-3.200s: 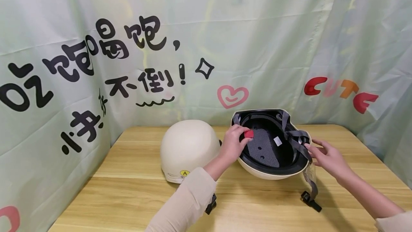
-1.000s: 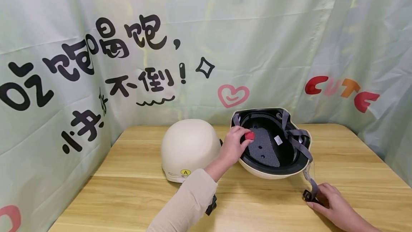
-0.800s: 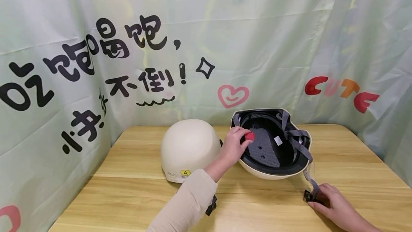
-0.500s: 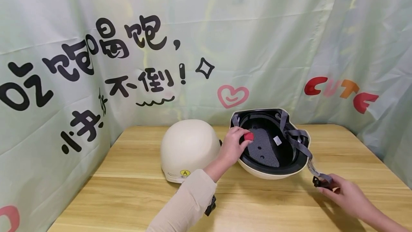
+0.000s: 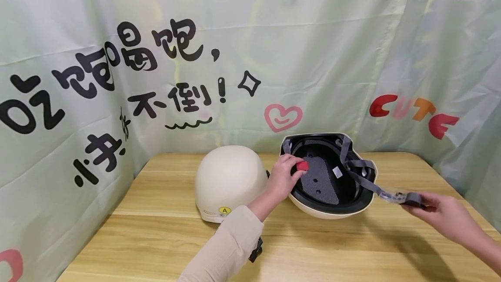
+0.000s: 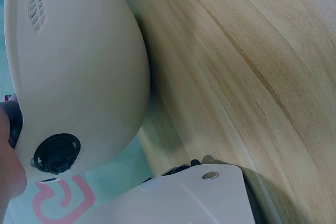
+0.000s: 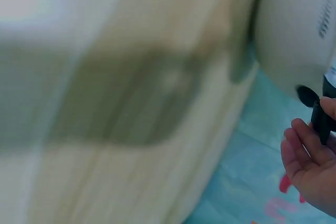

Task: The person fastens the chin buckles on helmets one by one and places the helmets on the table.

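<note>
An upturned cream helmet (image 5: 332,214) shows its black padded inside and grey straps (image 5: 365,182) in the head view. My left hand (image 5: 283,176) is at its left rim, fingers and thumb pinching a red buckle piece (image 5: 302,166). To the right, my right hand (image 5: 450,216) pinches the black buckle (image 5: 414,199) at the end of the other strap, which stretches out over the rim above the table. The right wrist view shows the thumb and fingers on this black buckle (image 7: 321,121). Only a sliver of the left hand (image 6: 8,166) appears in the left wrist view.
A second cream helmet (image 5: 231,177) stands dome up to the left, partly behind the left forearm. Its black buckle (image 5: 256,250) lies on the wooden table (image 5: 313,256). A printed curtain (image 5: 332,64) hangs behind and along both sides.
My right hand has gone from the helmet's right rim to the black buckle, then lifted it up and right, straightening the strap. The left hand keeps its pinch on the red piece.
</note>
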`<action>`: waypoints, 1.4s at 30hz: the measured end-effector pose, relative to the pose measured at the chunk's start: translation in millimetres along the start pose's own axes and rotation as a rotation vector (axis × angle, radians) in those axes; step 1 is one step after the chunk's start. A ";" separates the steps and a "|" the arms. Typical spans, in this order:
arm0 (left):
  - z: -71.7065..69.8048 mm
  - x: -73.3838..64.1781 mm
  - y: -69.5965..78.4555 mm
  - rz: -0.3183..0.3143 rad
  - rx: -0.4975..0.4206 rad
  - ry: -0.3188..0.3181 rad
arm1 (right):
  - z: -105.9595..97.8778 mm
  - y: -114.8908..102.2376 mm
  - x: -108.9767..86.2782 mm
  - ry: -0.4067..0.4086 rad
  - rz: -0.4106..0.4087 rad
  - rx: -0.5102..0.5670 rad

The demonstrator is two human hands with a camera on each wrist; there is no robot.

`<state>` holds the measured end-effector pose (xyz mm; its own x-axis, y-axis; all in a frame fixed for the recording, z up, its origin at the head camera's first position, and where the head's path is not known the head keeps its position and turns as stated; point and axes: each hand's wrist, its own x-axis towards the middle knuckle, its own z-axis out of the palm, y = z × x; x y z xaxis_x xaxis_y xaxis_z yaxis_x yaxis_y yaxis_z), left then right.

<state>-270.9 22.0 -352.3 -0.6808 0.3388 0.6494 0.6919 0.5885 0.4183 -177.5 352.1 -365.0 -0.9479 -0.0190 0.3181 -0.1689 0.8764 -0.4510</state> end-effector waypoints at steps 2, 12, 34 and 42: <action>0.5 -0.1 -0.3 0.004 0.016 -0.002 | -7.2 -3.0 3.8 0.011 0.024 0.017; 2.0 -0.5 -0.4 0.006 0.005 0.002 | -28.4 -24.6 15.4 0.117 -0.018 0.103; 1.7 -0.6 -2.9 -0.011 -0.005 0.007 | -9.9 -65.9 41.3 0.232 -0.165 0.329; 0.8 -1.8 -4.6 0.015 0.021 0.035 | 15.2 -80.9 48.3 0.390 -0.249 0.543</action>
<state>-273.1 19.3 -355.9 -0.6612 0.3221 0.6776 0.6966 0.5989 0.3951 -213.7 272.9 -325.9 -0.7149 0.0752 0.6952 -0.5746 0.5033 -0.6453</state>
